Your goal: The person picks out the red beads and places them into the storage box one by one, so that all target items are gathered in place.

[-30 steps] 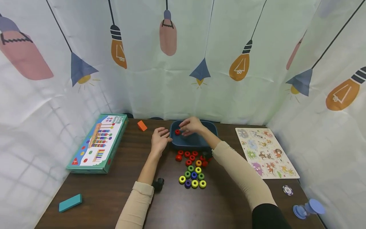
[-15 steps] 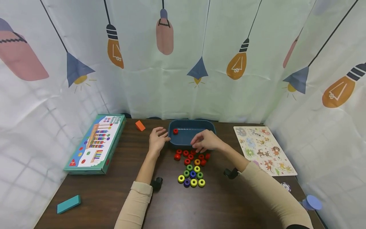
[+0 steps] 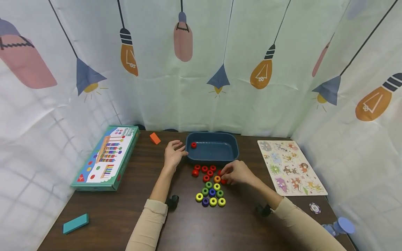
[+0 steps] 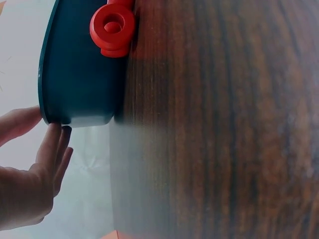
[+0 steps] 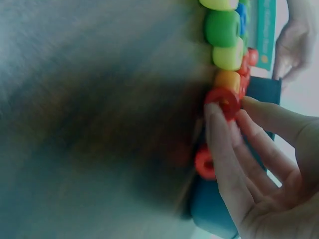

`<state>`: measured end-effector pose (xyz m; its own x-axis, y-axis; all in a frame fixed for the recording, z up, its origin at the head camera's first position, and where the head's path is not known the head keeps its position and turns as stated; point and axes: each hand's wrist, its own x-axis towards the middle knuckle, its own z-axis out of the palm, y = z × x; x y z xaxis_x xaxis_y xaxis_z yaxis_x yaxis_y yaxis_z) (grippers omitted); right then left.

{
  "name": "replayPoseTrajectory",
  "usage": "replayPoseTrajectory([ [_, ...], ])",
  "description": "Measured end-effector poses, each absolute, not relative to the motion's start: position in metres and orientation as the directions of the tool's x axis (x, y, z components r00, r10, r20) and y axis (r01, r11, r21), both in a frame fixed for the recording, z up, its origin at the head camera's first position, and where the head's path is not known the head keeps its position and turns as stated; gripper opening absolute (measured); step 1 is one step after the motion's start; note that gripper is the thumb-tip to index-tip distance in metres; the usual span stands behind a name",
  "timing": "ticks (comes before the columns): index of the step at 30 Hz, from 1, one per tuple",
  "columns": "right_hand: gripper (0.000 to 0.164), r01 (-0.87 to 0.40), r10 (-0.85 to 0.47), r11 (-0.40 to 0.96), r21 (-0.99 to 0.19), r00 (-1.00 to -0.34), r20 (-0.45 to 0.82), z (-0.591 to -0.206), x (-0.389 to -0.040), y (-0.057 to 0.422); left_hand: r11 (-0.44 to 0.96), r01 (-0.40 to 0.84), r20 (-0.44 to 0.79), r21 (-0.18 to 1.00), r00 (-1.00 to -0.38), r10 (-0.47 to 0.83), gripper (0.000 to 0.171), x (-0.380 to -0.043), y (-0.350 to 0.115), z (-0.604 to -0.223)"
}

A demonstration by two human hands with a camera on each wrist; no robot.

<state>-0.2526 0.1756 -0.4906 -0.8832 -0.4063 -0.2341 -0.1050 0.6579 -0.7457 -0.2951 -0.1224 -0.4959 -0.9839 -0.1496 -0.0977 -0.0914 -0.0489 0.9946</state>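
Observation:
A blue tray (image 3: 216, 151) stands at the back of the table with one red ring (image 3: 193, 147) inside, near its left end. My left hand (image 3: 173, 155) is at the tray's left corner; in the left wrist view its thumb and straight fingers (image 4: 49, 149) touch the rim. In front of the tray lies a group of red rings and pieces (image 3: 195, 173). Below them are an orange ring and several green, blue, purple and yellow rings (image 3: 221, 205). At the group's right edge my right hand (image 3: 237, 172) pinches a red ring (image 5: 223, 93) between thumb and fingertips.
A boxed ring game (image 3: 106, 157) lies at the left, with an orange block (image 3: 155, 138) behind and a teal block (image 3: 75, 223) in front. At the right are an animal puzzle board (image 3: 292, 167), a poker chip (image 3: 314, 208) and a blue sand timer (image 3: 343, 226).
My right hand has come out of the tray, leaving the red ring inside, and moved toward me to the red pieces at the right. My left hand stays at the tray's corner.

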Motion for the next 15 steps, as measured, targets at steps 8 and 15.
replayPoseTrajectory([
  [8, 0.009, -0.181, -0.421, 0.704, -0.687, -0.885, -0.199, -0.492, -0.24, 0.172, -0.054, -0.106, -0.114, 0.993, -0.98, -0.163, 0.067, -0.295, -0.122, -0.495],
  [15, 0.023, -0.268, -0.479, 0.708, -0.653, -0.862, -0.165, -0.482, -0.245, 0.175, -0.055, -0.111, -0.119, 0.992, -0.977, -0.176, 0.066, -0.295, -0.121, -0.496],
])
